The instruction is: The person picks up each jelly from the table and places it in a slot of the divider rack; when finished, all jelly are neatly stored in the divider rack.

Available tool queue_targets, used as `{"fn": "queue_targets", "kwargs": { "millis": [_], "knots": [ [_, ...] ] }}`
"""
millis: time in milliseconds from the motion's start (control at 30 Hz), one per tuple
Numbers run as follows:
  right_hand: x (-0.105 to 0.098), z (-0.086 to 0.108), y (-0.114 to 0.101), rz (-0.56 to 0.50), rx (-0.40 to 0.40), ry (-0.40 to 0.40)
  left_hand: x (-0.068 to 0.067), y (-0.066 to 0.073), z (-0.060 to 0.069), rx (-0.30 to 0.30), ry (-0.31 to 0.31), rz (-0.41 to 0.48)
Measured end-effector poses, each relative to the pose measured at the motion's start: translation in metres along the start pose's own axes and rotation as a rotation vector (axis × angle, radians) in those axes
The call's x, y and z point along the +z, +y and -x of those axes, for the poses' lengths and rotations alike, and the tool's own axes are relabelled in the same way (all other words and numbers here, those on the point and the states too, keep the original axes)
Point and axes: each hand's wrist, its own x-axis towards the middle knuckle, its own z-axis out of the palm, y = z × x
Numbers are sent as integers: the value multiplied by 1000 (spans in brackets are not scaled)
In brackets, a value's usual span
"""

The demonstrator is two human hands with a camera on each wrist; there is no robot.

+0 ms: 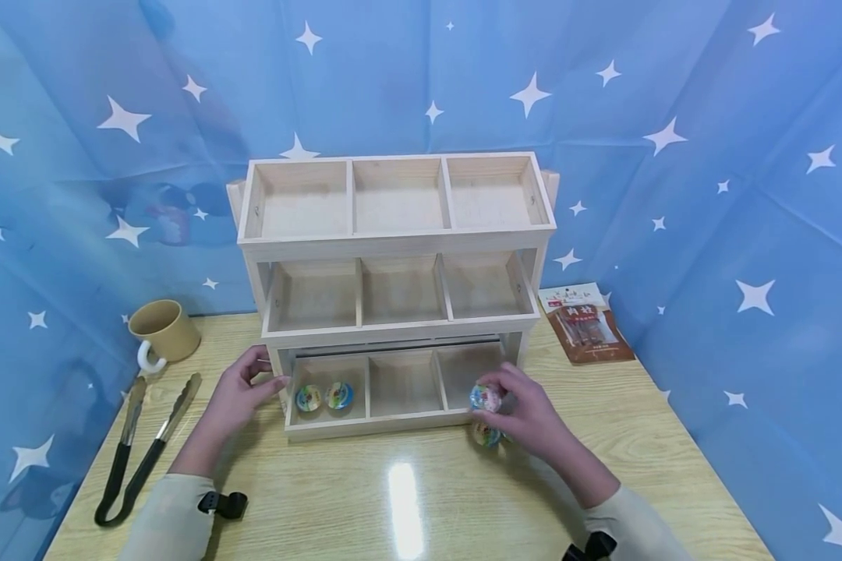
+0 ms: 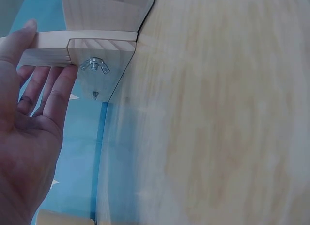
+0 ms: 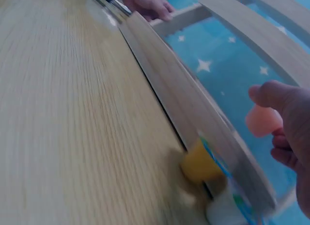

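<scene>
A three-tier wooden rack (image 1: 396, 243) stands on the table, each tier split into three compartments. My left hand (image 1: 240, 396) grips the rack's left side; in the left wrist view its thumb lies over a wooden bar (image 2: 46, 56) and its fingers underneath. My right hand (image 1: 533, 417) pinches a small pink jelly cup (image 3: 263, 122) with a printed lid, at the front of the bottom tier's right compartment. Below it on the table, against the rack's front board, stand a yellow jelly cup (image 3: 199, 162) and a white one (image 3: 224, 208). Two jelly cups (image 1: 308, 398) (image 1: 339, 395) sit in the bottom-left compartment.
On the left of the table (image 1: 323, 499) stand a tan mug (image 1: 171, 331) with a white handle and black-handled tongs (image 1: 140, 460). A brown and white snack packet (image 1: 589, 327) lies right of the rack. A blue starred curtain (image 1: 393, 78) hangs behind.
</scene>
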Motion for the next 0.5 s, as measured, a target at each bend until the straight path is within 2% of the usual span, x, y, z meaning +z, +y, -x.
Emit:
{"fn": "queue_targets", "kwargs": {
  "millis": [233,500],
  "knots": [
    [25,-24,-12,-16,-43,-81,0,0,0,2,0,-6],
    [46,-46,-20,0,-42,-164,-1,-2,-1,-4,1,-7]
  ]
}}
